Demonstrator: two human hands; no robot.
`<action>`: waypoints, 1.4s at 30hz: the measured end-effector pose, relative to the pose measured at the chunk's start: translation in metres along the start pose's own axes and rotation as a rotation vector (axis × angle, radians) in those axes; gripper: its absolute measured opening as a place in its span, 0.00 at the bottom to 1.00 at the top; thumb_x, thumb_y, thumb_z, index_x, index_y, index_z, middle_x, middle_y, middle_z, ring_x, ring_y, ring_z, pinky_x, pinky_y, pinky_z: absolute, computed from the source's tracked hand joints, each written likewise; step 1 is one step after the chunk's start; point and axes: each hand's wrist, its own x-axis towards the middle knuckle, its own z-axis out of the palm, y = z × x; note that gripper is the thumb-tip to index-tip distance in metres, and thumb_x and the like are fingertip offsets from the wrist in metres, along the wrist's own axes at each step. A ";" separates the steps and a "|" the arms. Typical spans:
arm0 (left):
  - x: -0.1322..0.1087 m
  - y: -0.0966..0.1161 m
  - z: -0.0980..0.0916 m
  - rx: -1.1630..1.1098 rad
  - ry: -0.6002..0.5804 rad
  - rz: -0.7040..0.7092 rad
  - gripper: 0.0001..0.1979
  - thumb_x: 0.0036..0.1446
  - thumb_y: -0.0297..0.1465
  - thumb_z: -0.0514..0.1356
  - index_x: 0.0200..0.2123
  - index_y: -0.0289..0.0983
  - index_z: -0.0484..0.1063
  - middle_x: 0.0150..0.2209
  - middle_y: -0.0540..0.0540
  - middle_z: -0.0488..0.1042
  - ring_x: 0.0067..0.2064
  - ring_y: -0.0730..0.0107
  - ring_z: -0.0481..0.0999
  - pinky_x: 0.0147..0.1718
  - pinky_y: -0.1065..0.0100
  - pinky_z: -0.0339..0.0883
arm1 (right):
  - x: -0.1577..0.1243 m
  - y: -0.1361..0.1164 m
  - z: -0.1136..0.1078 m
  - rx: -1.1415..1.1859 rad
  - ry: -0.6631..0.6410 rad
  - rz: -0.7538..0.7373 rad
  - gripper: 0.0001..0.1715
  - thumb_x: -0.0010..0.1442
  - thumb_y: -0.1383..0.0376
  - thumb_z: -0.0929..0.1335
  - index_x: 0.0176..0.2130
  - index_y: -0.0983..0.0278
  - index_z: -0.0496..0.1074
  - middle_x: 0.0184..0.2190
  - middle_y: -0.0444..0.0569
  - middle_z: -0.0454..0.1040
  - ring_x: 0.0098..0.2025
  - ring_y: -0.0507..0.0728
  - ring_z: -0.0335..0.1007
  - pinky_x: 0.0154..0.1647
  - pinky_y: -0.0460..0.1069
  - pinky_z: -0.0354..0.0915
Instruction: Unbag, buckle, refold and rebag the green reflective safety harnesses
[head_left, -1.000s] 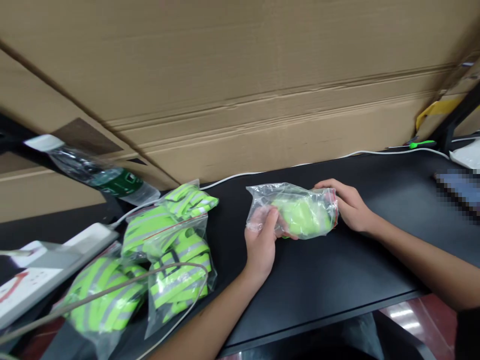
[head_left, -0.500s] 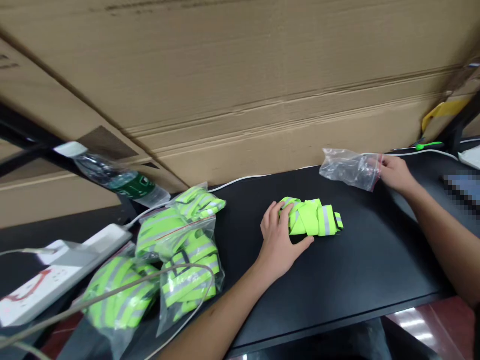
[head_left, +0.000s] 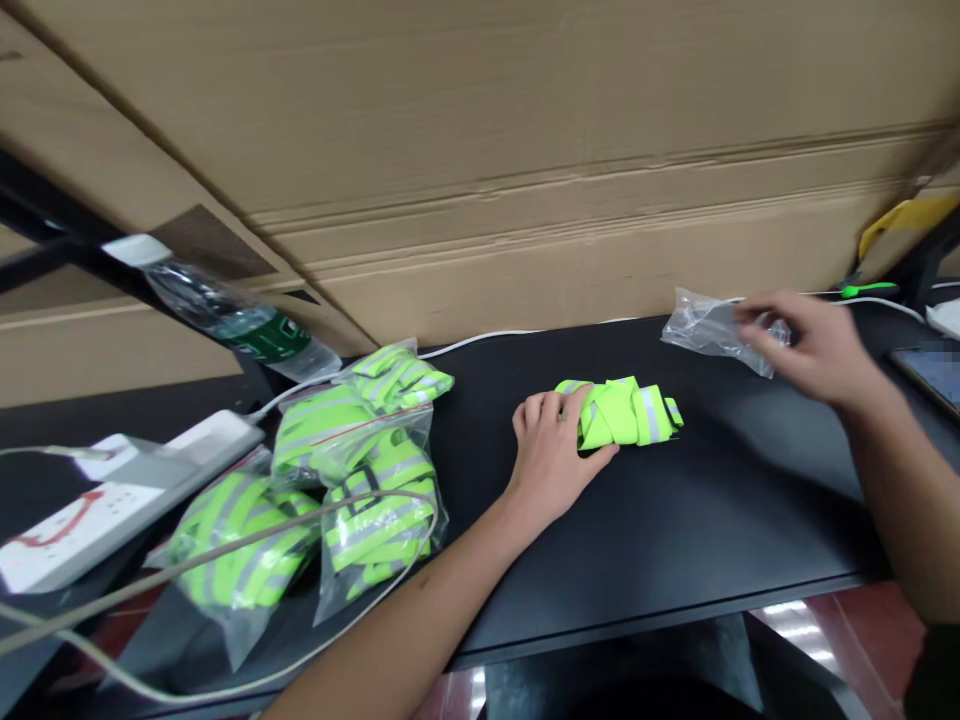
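Left hand [head_left: 551, 455] spread open, fingers resting on a folded neon-yellow reflective vest [head_left: 619, 414] at mid-table, no closed grip; right hand [head_left: 814, 345] half open at a crumpled clear zip bag [head_left: 709, 333], upper right, hold unclear; bagged vests [head_left: 367, 510] left of centre on the black table [head_left: 675, 530].

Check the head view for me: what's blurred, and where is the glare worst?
In the head view, the person's right hand looks slightly blurred, and the dark phone-like device at the right edge is partly pixelated; glare is strongest on the glossy red floor, with smaller highlights on the crumpled clear plastic bag.
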 end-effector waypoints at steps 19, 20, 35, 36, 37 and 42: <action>0.006 -0.022 -0.009 -0.174 -0.048 -0.064 0.47 0.46 0.39 0.72 0.65 0.41 0.53 0.59 0.38 0.67 0.61 0.46 0.66 0.59 0.42 0.57 | -0.012 -0.049 0.073 0.254 -0.516 -0.019 0.37 0.53 0.50 0.76 0.56 0.63 0.67 0.48 0.54 0.77 0.45 0.63 0.76 0.45 0.57 0.71; 0.005 -0.021 -0.008 -0.169 -0.023 -0.044 0.49 0.45 0.40 0.73 0.65 0.41 0.52 0.61 0.37 0.64 0.63 0.44 0.64 0.60 0.42 0.56 | -0.012 -0.049 0.074 0.261 -0.458 -0.054 0.34 0.54 0.52 0.75 0.55 0.63 0.68 0.47 0.54 0.76 0.45 0.63 0.76 0.45 0.57 0.71; 0.007 -0.022 -0.020 -0.040 -0.113 0.312 0.23 0.50 0.17 0.59 0.49 0.41 0.68 0.54 0.44 0.70 0.54 0.54 0.66 0.52 0.53 0.66 | -0.013 -0.064 0.072 0.282 -0.489 -0.271 0.19 0.67 0.51 0.66 0.50 0.60 0.70 0.56 0.56 0.72 0.58 0.64 0.70 0.56 0.61 0.67; 0.006 -0.021 -0.022 -0.097 -0.164 0.320 0.23 0.50 0.22 0.62 0.50 0.41 0.66 0.56 0.43 0.68 0.55 0.53 0.66 0.55 0.52 0.66 | -0.014 -0.063 0.074 0.280 -0.480 -0.201 0.22 0.66 0.50 0.67 0.52 0.60 0.69 0.54 0.57 0.73 0.56 0.65 0.70 0.55 0.62 0.68; 0.005 -0.020 -0.024 -0.147 -0.202 0.317 0.24 0.51 0.28 0.66 0.51 0.41 0.65 0.58 0.42 0.67 0.58 0.52 0.64 0.57 0.50 0.64 | -0.014 -0.062 0.075 0.268 -0.476 -0.141 0.27 0.63 0.48 0.69 0.54 0.60 0.67 0.53 0.57 0.74 0.55 0.66 0.71 0.54 0.63 0.69; 0.000 -0.014 -0.020 -0.254 -0.227 0.169 0.26 0.56 0.43 0.66 0.53 0.41 0.61 0.55 0.40 0.68 0.59 0.49 0.65 0.57 0.47 0.64 | -0.017 -0.059 0.080 0.264 -0.458 -0.073 0.42 0.54 0.46 0.75 0.59 0.61 0.65 0.54 0.59 0.73 0.54 0.68 0.71 0.54 0.63 0.70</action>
